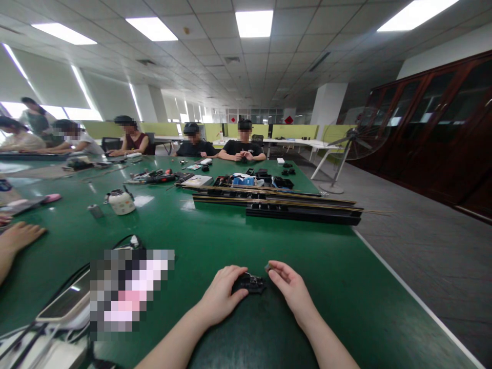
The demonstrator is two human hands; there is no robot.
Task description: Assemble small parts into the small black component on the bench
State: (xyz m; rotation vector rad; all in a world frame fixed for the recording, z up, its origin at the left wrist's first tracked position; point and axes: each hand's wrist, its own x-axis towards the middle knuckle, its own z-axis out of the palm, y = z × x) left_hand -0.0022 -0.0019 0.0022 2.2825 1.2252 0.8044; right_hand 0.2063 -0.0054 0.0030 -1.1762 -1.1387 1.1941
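My left hand is closed around the left end of a small black part with metal pieces on its upper side, low over the green table. What exactly this part is, I cannot tell. To its right, my right hand pinches a small grey piece between thumb and fingertips. A short gap separates the grey piece from the black part. Its shape is mostly covered by my fingers.
Long black rails with thin brass-coloured rods lie beyond my hands. A white jar stands left. Cables and a power bank-like device lie near left. Another person's hand rests at the left edge. Several people sit across the table.
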